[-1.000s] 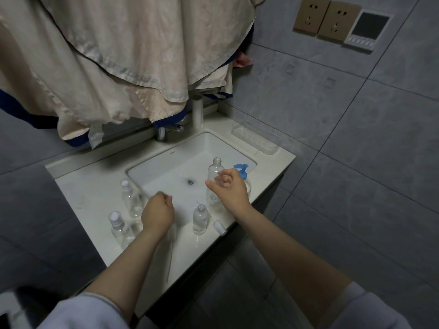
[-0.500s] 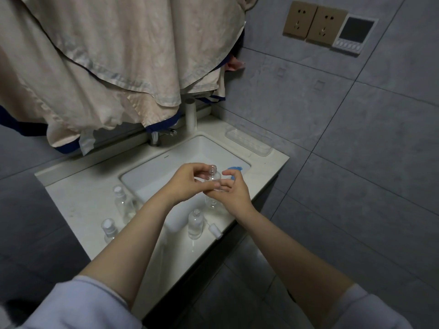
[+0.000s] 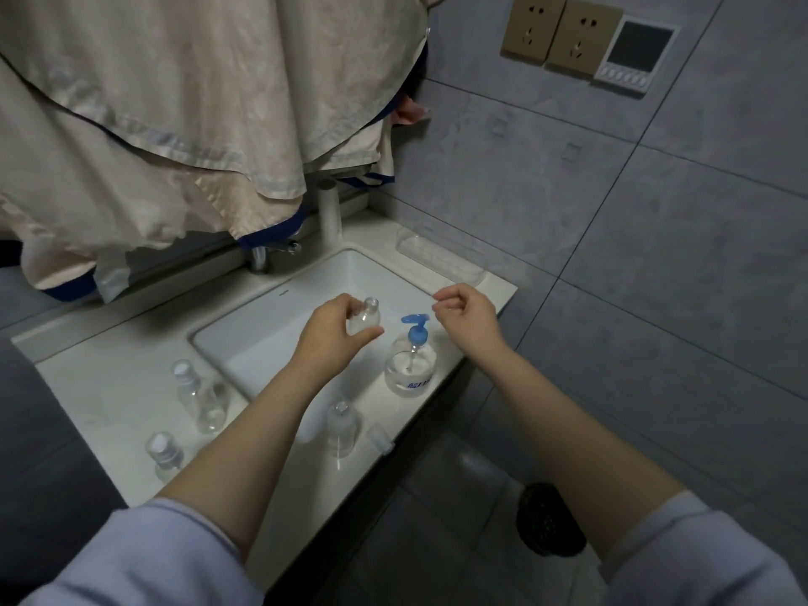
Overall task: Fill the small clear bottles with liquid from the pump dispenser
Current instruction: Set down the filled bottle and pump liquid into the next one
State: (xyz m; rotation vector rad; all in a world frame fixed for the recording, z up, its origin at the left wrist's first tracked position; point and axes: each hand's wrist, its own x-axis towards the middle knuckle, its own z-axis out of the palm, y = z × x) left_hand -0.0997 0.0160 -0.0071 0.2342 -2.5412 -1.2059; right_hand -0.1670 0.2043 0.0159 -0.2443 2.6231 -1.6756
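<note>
Over the sink basin [image 3: 271, 338], the left hand [image 3: 334, 332] holds a small clear bottle [image 3: 365, 317], fingers and thumb curled round its body, neck up and uncapped, tilted a little toward the far wall. It looks empty, tho glare makes that hard to say.

Key relation: the pump dispenser [image 3: 411, 363] stands just right of the gripped bottle & a bit nearer the person, upright on the counter rim [image 3: 476, 330] at the basin's right edge. Its blue pump head [image 3: 414, 322] sits roughly level w/ the bottle's shoulder; the spout seems to point away & right, not at the bottle mouth, but the angle is hard to read. So the bottle's long axis is near vertical, parallel to the pump stem, close beside it but not touching.

The right hand [image 3: 465, 314] hangs right of the pump head and slightly beyond it, fingers curled, thumb & forefinger pinched; whether sth tiny is between them can't be told. It's the nearer hand to the plunger.

Judgement: next the bottle mouth needs to go under the spout while the right hand presses down; misalignment = liquid on the counter.

Left of the grip & nearer the person: three capped bottles [image 3: 196, 395] on the counter, one open bottle [image 3: 341, 428], a loose cap [image 3: 379, 437].
</note>
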